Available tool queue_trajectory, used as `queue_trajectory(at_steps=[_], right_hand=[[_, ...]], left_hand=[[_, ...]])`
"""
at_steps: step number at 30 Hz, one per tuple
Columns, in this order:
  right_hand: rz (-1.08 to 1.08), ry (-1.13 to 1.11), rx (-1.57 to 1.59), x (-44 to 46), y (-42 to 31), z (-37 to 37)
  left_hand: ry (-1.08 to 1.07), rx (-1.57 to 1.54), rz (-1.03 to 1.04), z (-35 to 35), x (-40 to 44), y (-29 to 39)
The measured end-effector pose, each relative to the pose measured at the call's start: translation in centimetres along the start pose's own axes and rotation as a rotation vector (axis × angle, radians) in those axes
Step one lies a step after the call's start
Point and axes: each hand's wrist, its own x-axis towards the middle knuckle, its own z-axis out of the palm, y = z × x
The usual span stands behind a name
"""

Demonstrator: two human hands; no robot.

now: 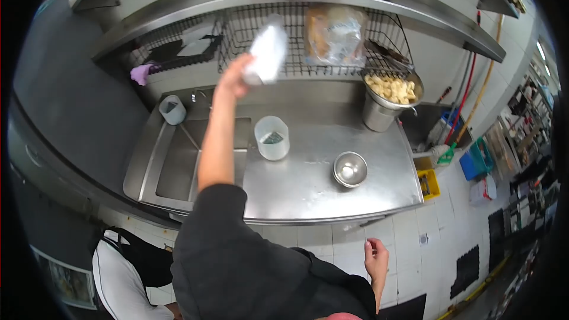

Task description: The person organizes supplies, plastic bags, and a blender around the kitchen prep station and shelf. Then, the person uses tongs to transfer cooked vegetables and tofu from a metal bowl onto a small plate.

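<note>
My left hand (235, 78) is raised above the back of the steel counter, its fingers closed around a white object (268, 52). Motion smears this object; it looks like a pale container, but its exact kind is unclear. Below the raised arm, a translucent plastic tub (272, 142) with something dark green in it stands on the counter. My right hand (376, 259) hangs over the floor in front of the counter, fingers loosely bent, with nothing visible in it. Nearest to it on the counter is a small steel bowl (350, 170).
A double sink (172, 169) lies left, with another tub (172, 110) at its back corner. A wire rack (296, 35) on the wall holds a bag of bread (336, 34). At the right, a colander of pale chunks (391, 89) rests on a steel pot (378, 114). A person (121, 272) is close behind left.
</note>
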Motion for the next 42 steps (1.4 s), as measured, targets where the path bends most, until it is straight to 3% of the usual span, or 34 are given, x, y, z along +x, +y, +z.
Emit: queue_trajectory(at_steps=[2,3,4,5,6,8,9,10,12,14,16,18,21,23,27,30,35,36,38,42], right_hand=[[-0.093,-0.063,0.372,2.7,-2.4,1.8],[-0.122,-0.079,0.385,3.7,-4.8,2.2],[-0.129,-0.163,0.619,4.3,-7.9,2.0],[-0.133,-0.255,0.849,4.7,-10.0,2.2],[-0.166,-0.275,0.856,5.2,-11.0,3.0],[-0.102,-0.413,1.206,5.9,-12.1,4.5],[-0.268,-0.389,0.778,7.6,-10.3,5.7],[-0.295,-0.288,0.569,6.6,-12.1,5.3],[-0.257,-0.175,0.402,6.6,-10.5,4.5],[-0.209,-0.164,0.506,6.2,-10.0,2.2],[-0.134,-0.14,0.596,4.8,-9.5,-0.6],[-0.231,-0.08,0.823,3.5,-9.5,-3.6],[-0.249,-0.056,0.791,0.9,-9.6,-7.7],[-0.208,0.012,0.749,-1.0,-9.5,-9.6],[-0.125,0.048,0.944,-5.3,-7.2,-14.1],[-0.125,0.098,0.988,-9.2,-7.7,-18.1],[-0.162,0.307,0.901,-14.3,-6.9,-23.7],[-0.153,0.333,0.899,-15.2,-6.5,-25.1],[-0.136,0.551,0.891,-17.2,-5.8,-27.9],[-0.125,0.843,0.76,-21.3,-2.5,-32.2]], left_hand=[[-0.13,-0.135,-0.196,2.2,-7.9,-3.2],[-0.125,-0.137,-0.122,-0.1,-9.4,-9.6],[-0.236,-0.123,-0.295,4.0,-14.1,-10.5],[-0.15,-0.007,-0.424,4.0,-16.5,-15.3],[-0.239,0.133,-0.344,7.0,-20.0,-17.5],[-0.419,0.356,-0.419,9.6,-24.7,-22.7],[-0.462,0.185,-0.4,10.7,-27.1,-26.1],[-0.445,0.101,-0.401,12.5,-29.4,-26.7],[-0.425,0.272,-0.318,14.2,-30.9,-26.8],[-0.467,0.426,-0.116,15.7,-31.5,-25.5],[-0.567,0.39,-0.159,15.8,-31.4,-25.7],[-0.718,-0.539,-0.557,16.6,-31.0,-26.2],[-0.863,-0.685,-0.677,20.0,-32.2,-28.2],[-0.887,-0.86,-0.817,21.4,-33.1,-34.2],[-0.809,-0.904,-0.979,24.8,-37.9,-37.9],[-0.875,-0.951,-1.071,25.9,-41.6,-39.9],[-0.849,-1.158,-1.277,29.2,-43.4,-44.9],[-0.907,-1.147,-1.221,29.4,-43.1,-45.8],[-0.967,-1.135,-1.178,29.9,-43.5,-45.7],[-0.887,-0.971,-1.202,32.9,-45.1,-38.7]])
